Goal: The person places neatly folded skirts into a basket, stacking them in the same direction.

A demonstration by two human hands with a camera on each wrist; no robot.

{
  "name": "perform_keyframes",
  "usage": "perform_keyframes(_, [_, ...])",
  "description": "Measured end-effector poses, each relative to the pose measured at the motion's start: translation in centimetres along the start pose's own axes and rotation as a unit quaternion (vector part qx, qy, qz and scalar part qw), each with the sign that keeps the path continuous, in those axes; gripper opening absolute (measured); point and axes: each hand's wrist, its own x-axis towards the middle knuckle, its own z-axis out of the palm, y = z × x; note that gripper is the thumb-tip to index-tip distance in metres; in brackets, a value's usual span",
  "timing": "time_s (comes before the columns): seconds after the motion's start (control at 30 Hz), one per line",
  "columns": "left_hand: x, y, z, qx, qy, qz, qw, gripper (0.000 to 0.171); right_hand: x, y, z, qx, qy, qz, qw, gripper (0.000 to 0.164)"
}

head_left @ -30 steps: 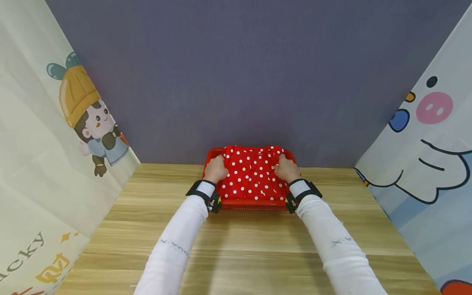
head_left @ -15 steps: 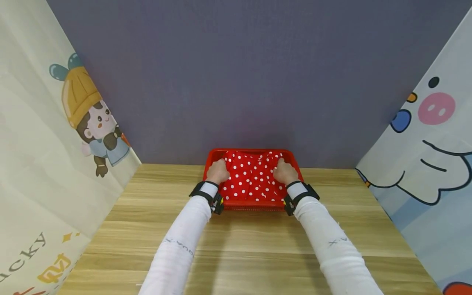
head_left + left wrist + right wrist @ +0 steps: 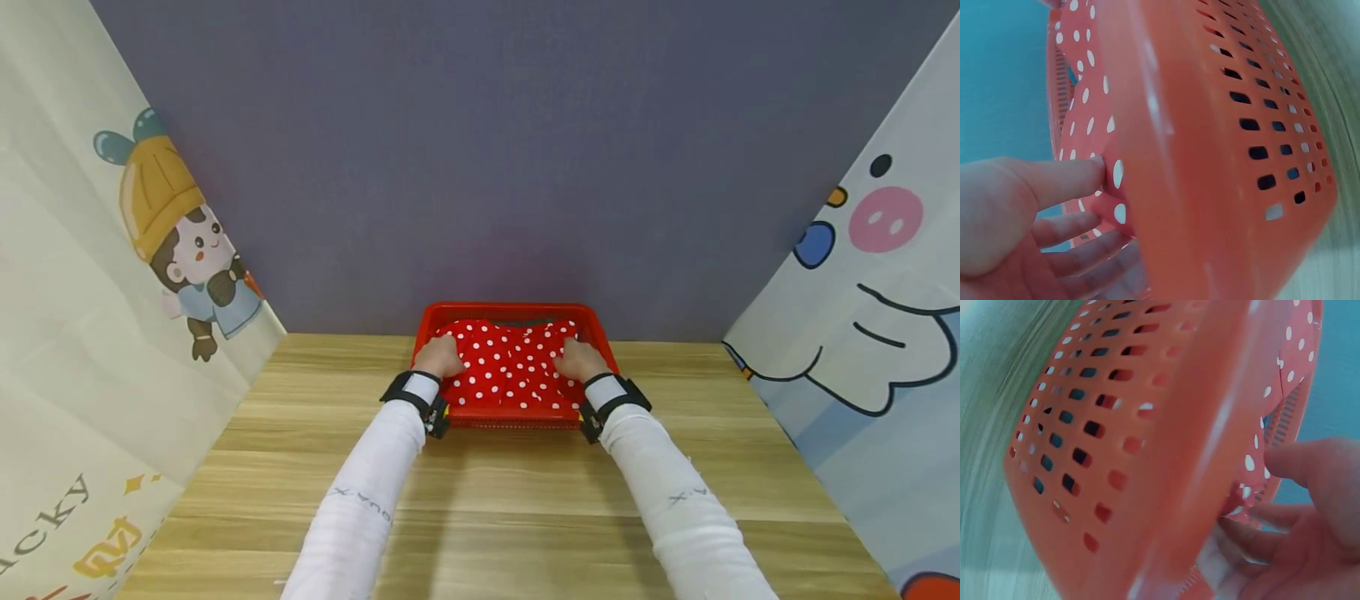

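Observation:
A red cloth with white polka dots lies spread inside a red plastic basket, filling most of it up to the front rim. My left hand pinches the cloth near its left edge; in the left wrist view the thumb presses on the dotted fabric, fingers below it. At the right edge my right hand grips the same cloth, its thumb and curled fingers on either side of a bunched fold. Both hands are inside the basket's side rims.
The basket stands on a wood-grain table against a grey back panel. Printed curtains with cartoon figures flank it at left and right. The basket walls are perforated with slots.
Both hands have moved down and slightly toward the person with the cloth. The cloth's far edge has dropped from over the back rim, so the rear inside of the basket now shows.

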Motion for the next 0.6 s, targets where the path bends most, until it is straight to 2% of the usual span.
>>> perform_keyframes(0.17, [-0.2,-0.3,-0.1,-0.001,-0.027,0.001,0.9996,0.032,0.1,0.0,0.2,-0.010,-0.040,-0.010,0.999,0.039])
perform_keyframes(0.27, [-0.4,-0.3,-0.2,-0.014,-0.036,0.000,0.9992,0.036,0.2,0.1,0.3,-0.015,-0.048,-0.014,0.999,0.042])
perform_keyframes(0.4, [-0.7,-0.4,-0.3,-0.024,-0.052,0.010,0.9983,0.040,0.2,0.5,0.5,-0.034,-0.028,-0.041,0.998,0.052])
perform_keyframes(0.6, [-1.1,-0.4,-0.6,-0.023,-0.072,0.063,0.9951,0.054,0.0,1.0,0.6,-0.072,0.020,-0.102,0.992,0.059])
